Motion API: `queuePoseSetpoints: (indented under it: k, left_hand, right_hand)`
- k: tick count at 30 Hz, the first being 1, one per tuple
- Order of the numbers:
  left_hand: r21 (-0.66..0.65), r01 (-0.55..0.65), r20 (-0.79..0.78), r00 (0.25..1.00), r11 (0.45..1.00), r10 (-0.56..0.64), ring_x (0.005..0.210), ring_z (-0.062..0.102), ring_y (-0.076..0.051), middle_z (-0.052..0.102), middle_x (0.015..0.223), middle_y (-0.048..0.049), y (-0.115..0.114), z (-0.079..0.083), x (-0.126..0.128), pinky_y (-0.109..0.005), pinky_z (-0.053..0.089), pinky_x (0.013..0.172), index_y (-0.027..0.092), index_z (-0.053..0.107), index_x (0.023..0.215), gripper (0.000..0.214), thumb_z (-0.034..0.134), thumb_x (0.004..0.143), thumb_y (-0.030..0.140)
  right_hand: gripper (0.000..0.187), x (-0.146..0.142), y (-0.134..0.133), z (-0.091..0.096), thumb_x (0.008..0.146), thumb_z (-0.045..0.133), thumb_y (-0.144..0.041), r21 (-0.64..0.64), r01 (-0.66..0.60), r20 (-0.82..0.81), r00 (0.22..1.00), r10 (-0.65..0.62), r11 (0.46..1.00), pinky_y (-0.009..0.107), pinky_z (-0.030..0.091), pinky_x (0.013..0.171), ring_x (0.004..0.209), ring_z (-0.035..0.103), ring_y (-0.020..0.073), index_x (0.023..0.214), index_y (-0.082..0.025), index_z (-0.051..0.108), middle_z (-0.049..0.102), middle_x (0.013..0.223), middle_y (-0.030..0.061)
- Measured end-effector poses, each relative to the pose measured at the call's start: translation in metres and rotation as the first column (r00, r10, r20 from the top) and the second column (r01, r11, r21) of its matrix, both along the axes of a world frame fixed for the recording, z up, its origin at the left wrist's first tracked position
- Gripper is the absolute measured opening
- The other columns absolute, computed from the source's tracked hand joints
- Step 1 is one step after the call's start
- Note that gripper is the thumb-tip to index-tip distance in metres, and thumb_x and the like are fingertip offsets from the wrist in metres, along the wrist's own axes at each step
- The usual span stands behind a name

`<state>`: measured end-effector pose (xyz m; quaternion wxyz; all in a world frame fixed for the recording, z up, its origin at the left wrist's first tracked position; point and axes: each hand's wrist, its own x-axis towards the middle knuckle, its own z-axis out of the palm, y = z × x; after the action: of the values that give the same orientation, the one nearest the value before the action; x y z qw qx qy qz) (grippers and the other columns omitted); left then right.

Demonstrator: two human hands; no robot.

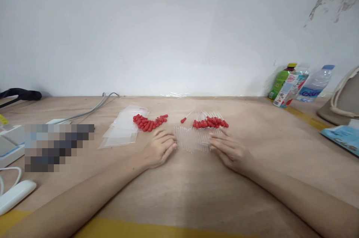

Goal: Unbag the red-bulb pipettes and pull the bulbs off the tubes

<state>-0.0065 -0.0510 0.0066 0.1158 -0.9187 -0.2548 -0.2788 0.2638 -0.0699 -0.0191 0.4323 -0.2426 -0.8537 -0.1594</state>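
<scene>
A row of thin clear glass dropper tubes (pixel 190 140) lies side by side on the table between my hands. My left hand (pixel 160 147) rests at the row's left end, fingers stretched and lightly bent, fingertips against the outer tubes. At the right end, my right hand (pixel 230 151) lies with its fingers extended over the last tubes. Neither hand grips anything that I can see. Just behind the row are several droppers with red rubber bulbs (pixel 210 122), bulbs towards me. One single dropper (pixel 183 120) lies apart to their left. Loose red rubber bulbs (pixel 150 124) form a curved pile beyond my left hand.
Clear plastic bags (pixel 120 133) overlap left of the bulbs. Bottles (pixel 315 84) and a drink carton (pixel 290 88) stand back right, near a light blue packet (pixel 343 139). A grey cable (pixel 92 110), a white device (pixel 18 195) and a blurred-out patch are at left.
</scene>
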Motion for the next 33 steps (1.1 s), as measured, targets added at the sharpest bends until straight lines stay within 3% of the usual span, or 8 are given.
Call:
queuePoseSetpoints:
  k: [5, 11, 14, 16, 18, 21, 27, 33]
  left_hand:
    - [-0.096, -0.169, 0.086, 0.98, 0.981, 0.177, 0.076, 0.05, -0.016, 0.055, 0.083, -0.0057, 0.009, 0.001, -0.012, -0.029, 0.042, 0.069, 0.017, 0.059, 0.086, 0.021, 0.04, 0.088, 0.026]
    - [-0.194, -0.343, 0.163, 0.912, 0.919, 0.375, 0.085, 0.052, -0.017, 0.052, 0.089, -0.0068, 0.032, 0.02, -0.024, -0.031, 0.044, 0.077, 0.017, 0.056, 0.102, 0.026, 0.035, 0.087, 0.022]
    - [-0.245, -0.492, 0.078, 0.849, 0.835, 0.523, 0.078, 0.055, -0.018, 0.058, 0.089, -0.0062, 0.059, 0.039, -0.041, -0.031, 0.044, 0.074, 0.016, 0.052, 0.105, 0.027, 0.041, 0.081, 0.024]
    - [-0.291, -0.596, -0.012, 0.784, 0.748, 0.62, 0.072, 0.057, -0.018, 0.062, 0.087, -0.0041, 0.08, 0.047, -0.052, -0.03, 0.044, 0.07, 0.017, 0.048, 0.106, 0.031, 0.046, 0.077, 0.027]
    - [-0.319, -0.689, -0.115, 0.71, 0.651, 0.695, 0.073, 0.058, -0.018, 0.064, 0.087, -0.0033, 0.1, 0.05, -0.059, -0.028, 0.043, 0.067, 0.018, 0.048, 0.103, 0.031, 0.048, 0.076, 0.033]
    - [-0.335, -0.737, -0.186, 0.663, 0.587, 0.726, 0.075, 0.06, -0.02, 0.065, 0.083, -0.0048, 0.121, 0.045, -0.066, -0.027, 0.042, 0.062, 0.018, 0.054, 0.09, 0.027, 0.051, 0.072, 0.037]
    - [-0.322, -0.734, -0.223, 0.673, 0.598, 0.706, 0.073, 0.06, -0.023, 0.065, 0.074, -0.006, 0.126, 0.042, -0.062, -0.029, 0.042, 0.062, 0.018, 0.06, 0.069, 0.033, 0.051, 0.069, 0.05]
    - [-0.296, -0.636, -0.177, 0.77, 0.713, 0.613, 0.081, 0.059, -0.019, 0.064, 0.085, -0.0035, 0.107, 0.043, -0.007, -0.027, 0.043, 0.072, 0.02, 0.063, 0.075, 0.027, 0.049, 0.073, 0.043]
  right_hand:
    - [0.022, 0.014, 0.001, 0.004, 0.081, 0.054, -0.023, -0.059, 0.306, 0.027, 0.952, -0.305, 0.95, 0.032, 0.039, 0.075, 0.064, 0.053, 0.0123, 0.1, -0.023, 0.064, 0.058, 0.062, -0.0007]
    - [0.028, 0.002, -0.002, 0.007, 0.081, 0.045, -0.016, -0.102, 0.396, 0.034, 0.918, -0.395, 0.912, 0.031, 0.031, 0.075, 0.073, 0.054, 0.0146, 0.106, -0.017, 0.059, 0.063, 0.076, 0.0034]
    - [0.018, 0.0, -0.001, 0.008, 0.08, 0.046, -0.017, -0.13, 0.4, -0.018, 0.914, -0.406, 0.907, 0.03, 0.03, 0.075, 0.07, 0.055, 0.0139, 0.091, -0.017, 0.061, 0.064, 0.073, 0.0018]
    - [0.013, -0.002, 0.0, 0.008, 0.08, 0.048, -0.017, -0.135, 0.415, -0.041, 0.905, -0.423, 0.9, 0.03, 0.029, 0.075, 0.067, 0.054, 0.0131, 0.082, -0.018, 0.06, 0.063, 0.069, 0.0004]
    - [0.012, -0.003, 0.001, 0.009, 0.079, 0.048, -0.017, -0.125, 0.44, -0.05, 0.893, -0.448, 0.89, 0.029, 0.028, 0.075, 0.067, 0.054, 0.0126, 0.077, -0.018, 0.06, 0.064, 0.068, -0.0002]
    - [0.013, -0.004, 0.003, 0.008, 0.078, 0.049, -0.016, -0.092, 0.478, -0.062, 0.873, -0.484, 0.874, 0.03, 0.026, 0.075, 0.067, 0.054, 0.0123, 0.073, -0.019, 0.06, 0.064, 0.068, -0.0002]
    - [0.014, -0.005, 0.006, 0.005, 0.077, 0.05, -0.015, -0.074, 0.499, -0.039, 0.864, -0.502, 0.864, 0.032, 0.025, 0.078, 0.068, 0.054, 0.0127, 0.072, -0.019, 0.062, 0.065, 0.067, -0.0004]
    - [0.013, -0.007, 0.008, 0.003, 0.079, 0.052, -0.023, -0.097, 0.478, 0.014, 0.878, -0.479, 0.873, 0.034, 0.025, 0.079, 0.071, 0.054, 0.0147, 0.077, -0.02, 0.064, 0.066, 0.069, -0.0001]
